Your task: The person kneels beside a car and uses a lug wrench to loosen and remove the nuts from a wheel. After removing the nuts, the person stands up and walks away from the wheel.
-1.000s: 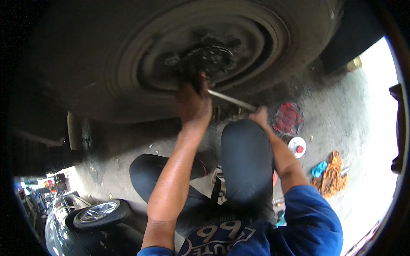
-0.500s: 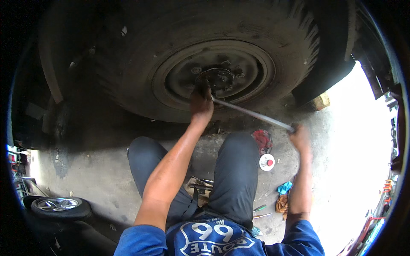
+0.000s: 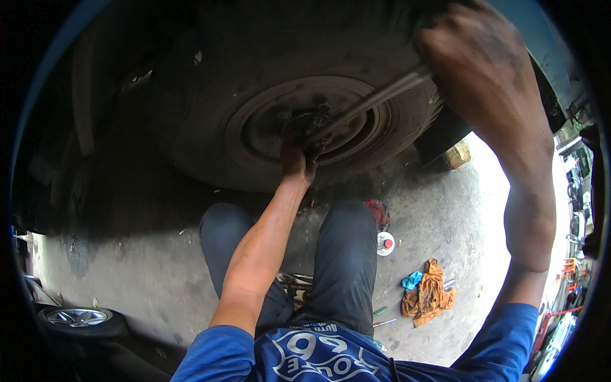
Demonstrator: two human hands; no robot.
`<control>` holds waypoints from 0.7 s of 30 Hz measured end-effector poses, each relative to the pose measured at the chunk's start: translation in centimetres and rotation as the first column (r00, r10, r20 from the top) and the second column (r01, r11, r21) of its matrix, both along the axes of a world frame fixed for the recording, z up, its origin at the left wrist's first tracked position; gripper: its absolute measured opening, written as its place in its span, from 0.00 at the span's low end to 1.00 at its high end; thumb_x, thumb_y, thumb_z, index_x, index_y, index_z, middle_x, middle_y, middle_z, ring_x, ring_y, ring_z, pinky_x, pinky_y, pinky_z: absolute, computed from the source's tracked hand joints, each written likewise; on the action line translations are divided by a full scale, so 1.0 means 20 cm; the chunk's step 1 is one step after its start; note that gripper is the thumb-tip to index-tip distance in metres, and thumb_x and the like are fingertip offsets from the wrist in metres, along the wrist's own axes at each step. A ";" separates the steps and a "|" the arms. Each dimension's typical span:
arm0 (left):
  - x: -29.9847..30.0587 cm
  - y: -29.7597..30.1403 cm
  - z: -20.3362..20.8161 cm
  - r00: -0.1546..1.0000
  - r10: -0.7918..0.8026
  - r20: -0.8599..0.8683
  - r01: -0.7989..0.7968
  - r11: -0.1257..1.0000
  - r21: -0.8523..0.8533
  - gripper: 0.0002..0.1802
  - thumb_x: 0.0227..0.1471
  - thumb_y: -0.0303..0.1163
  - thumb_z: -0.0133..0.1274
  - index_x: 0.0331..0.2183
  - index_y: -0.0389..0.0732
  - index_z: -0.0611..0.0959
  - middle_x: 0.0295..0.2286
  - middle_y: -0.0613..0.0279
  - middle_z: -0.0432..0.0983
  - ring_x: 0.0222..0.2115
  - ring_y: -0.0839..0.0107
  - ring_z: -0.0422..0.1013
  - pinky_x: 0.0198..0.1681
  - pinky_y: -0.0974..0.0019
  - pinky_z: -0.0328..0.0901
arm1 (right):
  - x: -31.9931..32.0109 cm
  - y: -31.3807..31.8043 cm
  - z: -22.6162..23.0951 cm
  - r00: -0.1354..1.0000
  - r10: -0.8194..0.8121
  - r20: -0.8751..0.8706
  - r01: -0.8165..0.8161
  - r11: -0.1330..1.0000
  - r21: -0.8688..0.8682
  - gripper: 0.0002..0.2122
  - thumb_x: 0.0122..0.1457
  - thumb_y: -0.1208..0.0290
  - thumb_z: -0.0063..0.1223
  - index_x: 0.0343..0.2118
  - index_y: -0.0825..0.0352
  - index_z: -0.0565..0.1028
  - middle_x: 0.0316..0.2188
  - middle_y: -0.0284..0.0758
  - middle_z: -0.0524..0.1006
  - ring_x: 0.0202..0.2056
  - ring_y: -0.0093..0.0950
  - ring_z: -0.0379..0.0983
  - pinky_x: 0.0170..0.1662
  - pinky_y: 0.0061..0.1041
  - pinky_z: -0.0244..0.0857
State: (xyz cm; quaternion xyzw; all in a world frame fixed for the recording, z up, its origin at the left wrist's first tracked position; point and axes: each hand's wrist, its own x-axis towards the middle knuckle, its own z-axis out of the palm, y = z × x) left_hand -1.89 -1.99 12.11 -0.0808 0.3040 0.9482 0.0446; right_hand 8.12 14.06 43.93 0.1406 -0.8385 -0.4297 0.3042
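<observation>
A large dark wheel (image 3: 237,130) with a dusty rim and a bolted hub stands in front of me. Across its face slants a long metal wrench bar (image 3: 375,99), rising from the hub to the upper right. My right hand (image 3: 487,70) is raised high and close, its fingers closed round the bar's outer end. Low at the hub, my left hand (image 3: 298,160) is closed round the bar's inner end. Shadow and that hand hide where the tool meets the hub, so I cannot tell which nut it sits on.
On the concrete right of my knees lie an orange-brown rag (image 3: 431,296), a blue cloth (image 3: 412,280), a green-handled screwdriver (image 3: 380,311), a white container with a red cap (image 3: 385,244) and a red item (image 3: 378,214). A block (image 3: 457,155) sits beyond. A spare wheel (image 3: 79,318) lies left.
My right hand has swung the bar's outer end up from low right to high right, nearer to me. My left hand stays at the hub. The rag shows more fully.
</observation>
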 end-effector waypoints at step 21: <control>0.01 0.04 -0.03 0.967 0.152 -0.204 -0.255 0.625 -0.738 0.19 0.63 0.40 0.42 0.45 0.35 0.78 0.38 0.50 0.77 0.36 0.56 0.75 0.38 0.59 0.70 | -0.37 1.08 -1.49 0.973 -0.212 0.095 0.214 0.658 -0.722 0.13 0.44 0.62 0.61 0.31 0.64 0.80 0.28 0.42 0.78 0.30 0.41 0.75 0.39 0.39 0.68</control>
